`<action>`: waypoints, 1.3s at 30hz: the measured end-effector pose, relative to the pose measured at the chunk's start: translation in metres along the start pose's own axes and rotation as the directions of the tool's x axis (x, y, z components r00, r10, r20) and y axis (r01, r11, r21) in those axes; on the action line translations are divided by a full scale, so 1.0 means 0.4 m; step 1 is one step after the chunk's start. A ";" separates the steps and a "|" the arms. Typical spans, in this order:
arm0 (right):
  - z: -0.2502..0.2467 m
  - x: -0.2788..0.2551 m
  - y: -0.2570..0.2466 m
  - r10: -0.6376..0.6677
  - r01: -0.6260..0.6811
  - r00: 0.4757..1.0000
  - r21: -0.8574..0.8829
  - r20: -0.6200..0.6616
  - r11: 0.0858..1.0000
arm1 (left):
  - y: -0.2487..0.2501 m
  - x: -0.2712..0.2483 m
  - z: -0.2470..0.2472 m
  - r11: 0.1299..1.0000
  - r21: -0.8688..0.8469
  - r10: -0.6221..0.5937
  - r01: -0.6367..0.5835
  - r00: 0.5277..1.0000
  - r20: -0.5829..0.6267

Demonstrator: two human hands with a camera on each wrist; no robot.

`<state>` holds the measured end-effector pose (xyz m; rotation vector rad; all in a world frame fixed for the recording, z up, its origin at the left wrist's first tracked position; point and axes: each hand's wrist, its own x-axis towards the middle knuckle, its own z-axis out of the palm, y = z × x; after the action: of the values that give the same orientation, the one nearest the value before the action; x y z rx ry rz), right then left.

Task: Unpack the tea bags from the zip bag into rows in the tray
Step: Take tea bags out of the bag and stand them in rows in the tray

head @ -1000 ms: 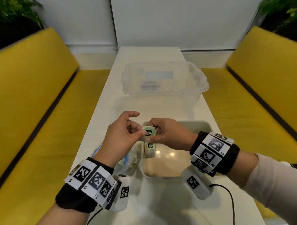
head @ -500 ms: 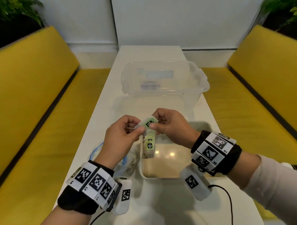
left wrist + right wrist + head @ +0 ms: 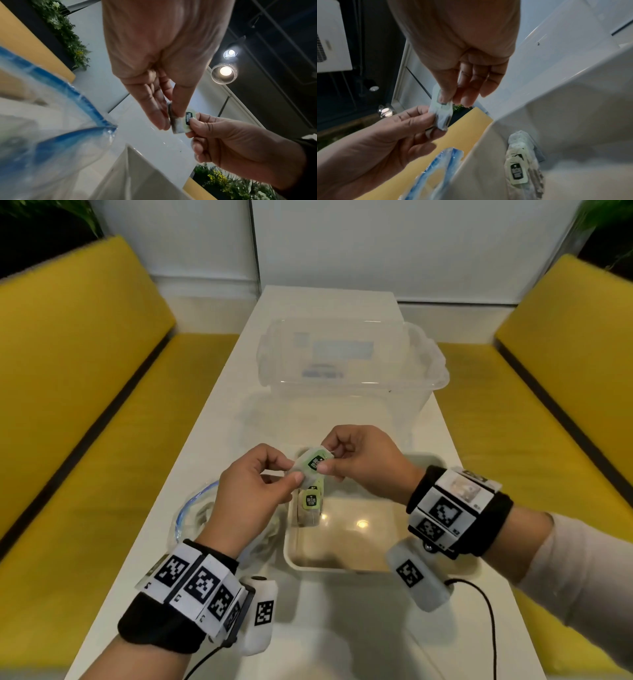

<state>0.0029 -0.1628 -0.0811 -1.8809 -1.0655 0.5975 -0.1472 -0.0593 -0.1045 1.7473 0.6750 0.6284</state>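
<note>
Both hands hold one tea bag (image 3: 312,463) in the air, above the far left corner of the tray (image 3: 346,566). The left hand (image 3: 251,491) pinches its left end between thumb and fingers, and the right hand (image 3: 363,462) pinches the right end near the green tag. Compared with one second ago, the tea bag is raised a little higher and turned, so that the tag faces more upward; the hands have moved slightly away from the person. I judge that the person is straightening the bag, perhaps its string, before laying it down.

In the tray, other tea bags (image 3: 310,505) already lie along the left wall, one behind the other, so a first row is started. The zip bag (image 3: 197,513) lies open on the white worktop (image 3: 308,628) just beside the tray, on its left, with some bags seemingly inside. A clear storage box (image 3: 349,361) stands farther back. Much of the task is not yet done.
</note>
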 end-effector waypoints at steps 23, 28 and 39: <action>0.129 0.145 0.086 0.313 0.127 0.895 -0.853 0.318 0.506 | -0.080 -0.018 -0.033 0.856 0.517 -0.236 0.011 0.898 0.371; 0.092 0.119 0.050 0.315 0.244 0.814 -0.778 0.489 0.579 | -0.079 -0.016 -0.031 0.869 0.493 -0.268 0.028 0.866 0.423; 0.147 0.103 0.102 0.462 0.202 0.554 -0.650 0.693 0.733 | -0.084 -0.017 -0.034 0.904 0.425 -0.261 0.049 0.850 0.458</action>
<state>-0.0010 -0.1115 -0.1458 -2.3691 -1.9733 1.4747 -0.1660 -0.0473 -0.1341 2.0928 0.5867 -0.1147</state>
